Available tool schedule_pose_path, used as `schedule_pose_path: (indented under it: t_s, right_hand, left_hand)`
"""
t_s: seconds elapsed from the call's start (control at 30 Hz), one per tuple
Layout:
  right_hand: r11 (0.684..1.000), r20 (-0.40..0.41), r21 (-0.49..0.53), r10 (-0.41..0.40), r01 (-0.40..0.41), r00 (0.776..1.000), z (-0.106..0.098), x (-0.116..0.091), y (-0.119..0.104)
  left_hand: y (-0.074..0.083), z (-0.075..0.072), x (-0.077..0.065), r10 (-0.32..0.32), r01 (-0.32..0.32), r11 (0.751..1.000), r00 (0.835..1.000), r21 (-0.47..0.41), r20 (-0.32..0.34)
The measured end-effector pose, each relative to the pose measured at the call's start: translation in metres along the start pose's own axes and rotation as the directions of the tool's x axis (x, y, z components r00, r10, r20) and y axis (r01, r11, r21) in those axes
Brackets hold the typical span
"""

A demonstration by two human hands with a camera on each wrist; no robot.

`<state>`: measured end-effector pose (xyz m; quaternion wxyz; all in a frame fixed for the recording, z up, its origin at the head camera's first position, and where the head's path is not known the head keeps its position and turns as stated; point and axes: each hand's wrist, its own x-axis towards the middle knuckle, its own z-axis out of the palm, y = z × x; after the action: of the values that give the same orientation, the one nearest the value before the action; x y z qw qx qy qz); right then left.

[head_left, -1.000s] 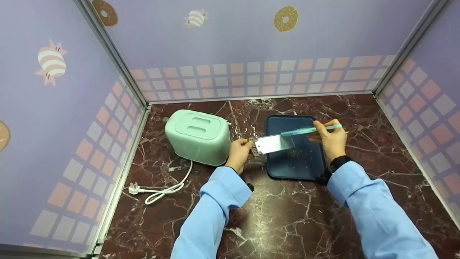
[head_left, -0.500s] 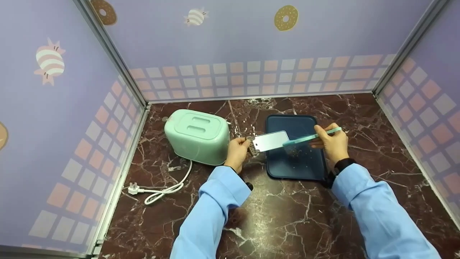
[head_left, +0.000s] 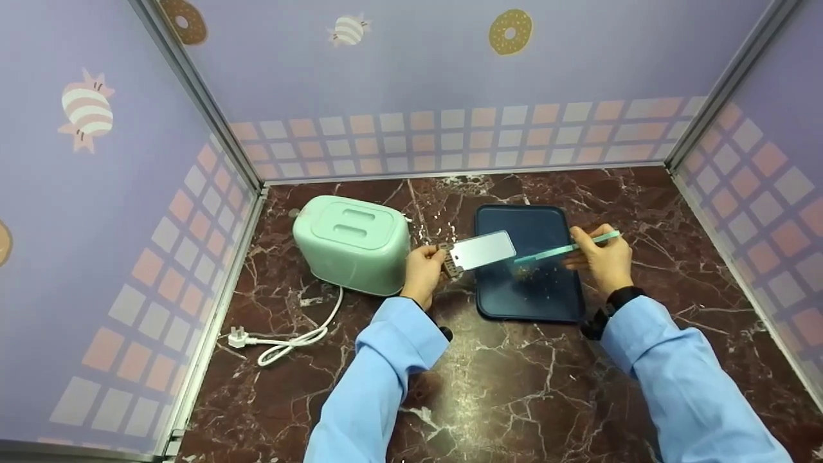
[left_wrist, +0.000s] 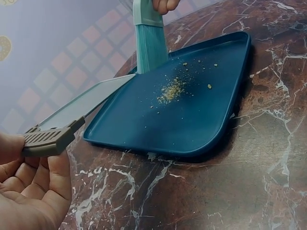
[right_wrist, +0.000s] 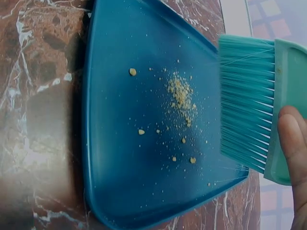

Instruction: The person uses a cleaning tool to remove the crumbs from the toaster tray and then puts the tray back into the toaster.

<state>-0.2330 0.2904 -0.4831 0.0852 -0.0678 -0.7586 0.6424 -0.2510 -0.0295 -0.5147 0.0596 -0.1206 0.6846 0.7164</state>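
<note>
My left hand (head_left: 424, 273) pinches the brown slotted end of a flat metal crumb tray (head_left: 485, 249), whose plate reaches out over the left side of a dark blue tray (head_left: 533, 302). Between thumb and fingers, my right hand (head_left: 604, 260) holds a mint-green brush (right_wrist: 295, 72) with teal bristles (right_wrist: 244, 96). The bristles hang over the blue tray, close to the free end of the crumb tray; the left wrist view does not settle whether they touch it. Yellowish crumbs (left_wrist: 171, 91) lie in a small heap on the blue tray, with several larger bits scattered around.
A mint-green toaster (head_left: 353, 247) with a lidded top stands just left of my left hand. Its white cord (head_left: 302, 341) and plug (head_left: 239, 337) lie on the brown marbled tabletop (head_left: 501, 386). Patterned purple walls (head_left: 418, 77) enclose the back and both sides.
The brush has come off the crumb tray's plate, moving toward me and slightly right. The crumb tray has turned flatter and drawn slightly left. The toaster and blue tray stay in place.
</note>
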Motion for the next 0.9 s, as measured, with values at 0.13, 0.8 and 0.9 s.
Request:
schedule_pose_path:
  t_s: [0.13,0.8,0.9]
  right_hand:
    - [1.000,-0.023,-0.002,0.002,-0.002,1.000,-0.003,-0.003,-0.004]
    - [0.904,-0.184,0.427,0.094,-0.007,0.978,-0.019,0.007,0.003]
    - [0.893,-0.198,0.451,0.105,-0.004,0.974,-0.025,0.008,0.006]
  left_hand:
    - [0.000,0.000,0.000,0.005,-0.005,1.000,1.000,0.012,-0.003]
    - [-0.002,0.001,0.001,0.006,-0.006,1.000,1.000,-0.027,-0.012]
    - [-0.001,0.001,0.001,0.003,-0.003,1.000,1.000,-0.029,-0.012]
